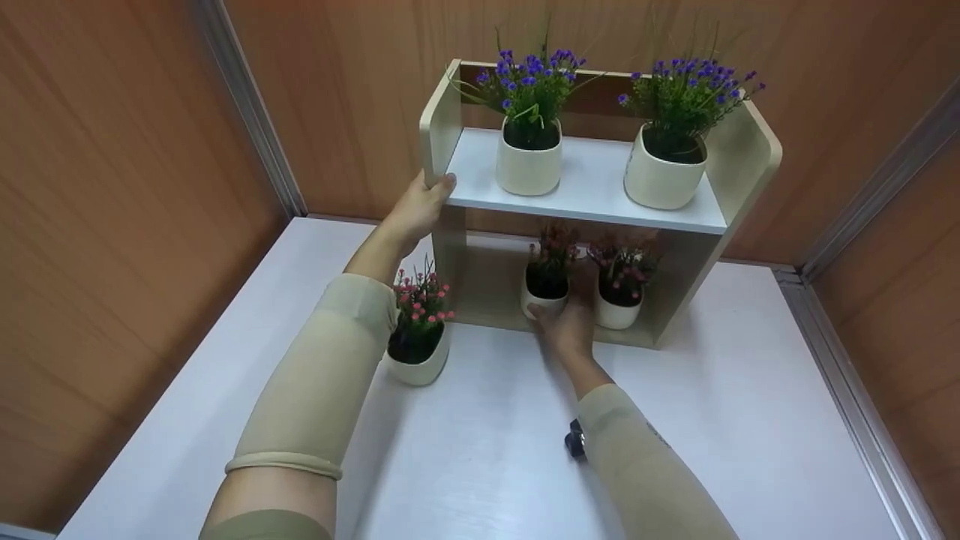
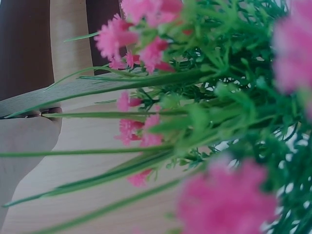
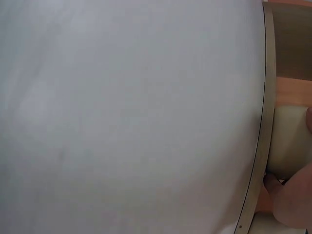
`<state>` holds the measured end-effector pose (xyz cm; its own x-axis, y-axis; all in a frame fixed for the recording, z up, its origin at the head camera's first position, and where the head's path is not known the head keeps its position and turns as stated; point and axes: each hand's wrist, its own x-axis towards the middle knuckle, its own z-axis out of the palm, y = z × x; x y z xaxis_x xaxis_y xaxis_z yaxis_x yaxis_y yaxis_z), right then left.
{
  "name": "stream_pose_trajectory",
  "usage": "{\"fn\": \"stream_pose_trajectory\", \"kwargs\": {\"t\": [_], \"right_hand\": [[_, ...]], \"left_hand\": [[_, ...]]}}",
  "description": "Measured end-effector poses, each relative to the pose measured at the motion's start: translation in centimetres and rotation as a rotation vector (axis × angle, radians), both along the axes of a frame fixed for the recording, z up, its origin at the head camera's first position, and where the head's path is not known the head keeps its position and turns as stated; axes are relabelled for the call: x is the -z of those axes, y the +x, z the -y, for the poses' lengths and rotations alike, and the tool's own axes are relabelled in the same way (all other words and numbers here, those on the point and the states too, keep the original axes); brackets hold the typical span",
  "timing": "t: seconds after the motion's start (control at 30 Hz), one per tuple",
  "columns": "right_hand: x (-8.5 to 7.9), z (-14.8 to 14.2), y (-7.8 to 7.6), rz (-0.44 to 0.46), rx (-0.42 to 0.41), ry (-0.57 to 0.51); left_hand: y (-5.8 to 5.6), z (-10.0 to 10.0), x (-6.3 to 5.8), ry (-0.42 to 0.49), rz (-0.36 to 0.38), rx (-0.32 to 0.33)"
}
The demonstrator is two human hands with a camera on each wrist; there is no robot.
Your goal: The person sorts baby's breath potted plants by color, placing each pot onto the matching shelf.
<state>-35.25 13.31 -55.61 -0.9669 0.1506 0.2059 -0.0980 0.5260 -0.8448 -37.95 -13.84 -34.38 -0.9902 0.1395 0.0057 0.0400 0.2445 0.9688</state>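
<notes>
My left hand grips the left side panel of a small two-tier shelf, its thumb over the front edge of the white upper board. On the lower tier my right hand holds a white flower pot with reddish flowers, thumb on the pot's front. In the right wrist view the fingers lie against the pot. Close to its right stands another white pot with pinkish flowers. A third pot with pink flowers stands on the table beside my left forearm; its flowers fill much of the left wrist view.
Two white pots with purple flowers, one on the left and one on the right, stand on the upper tier. The shelf stands on a white table, near the wooden back wall. Wooden panels close in both sides.
</notes>
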Motion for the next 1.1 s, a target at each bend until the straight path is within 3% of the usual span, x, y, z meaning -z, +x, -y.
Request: {"fn": "stream_pose_trajectory", "kwargs": {"t": [0.33, 0.67, 0.8, 0.97, 1.1], "right_hand": [[0.1, 0.6, -0.5, 0.102, 0.088, 0.059], [-0.7, 0.3, 0.0, 0.091, 0.014, 0.106], [-2.2, -0.5, 0.9, 0.082, -0.010, 0.106], [-4.7, -1.6, 2.8, 0.083, -0.011, 0.101], [-6.7, -2.7, 4.9, 0.065, -0.050, 0.191]], "left_hand": [[0.0, -0.5, 0.1, -0.007, 0.003, -0.007], [0.0, -0.1, -0.1, -0.032, -0.006, -0.048], [-0.1, -0.2, -0.3, -0.052, -0.086, -0.078], [0.5, 0.1, -0.2, -0.208, -0.214, -0.142], [2.5, 1.2, 0.2, -0.389, -0.222, -0.130]]}}
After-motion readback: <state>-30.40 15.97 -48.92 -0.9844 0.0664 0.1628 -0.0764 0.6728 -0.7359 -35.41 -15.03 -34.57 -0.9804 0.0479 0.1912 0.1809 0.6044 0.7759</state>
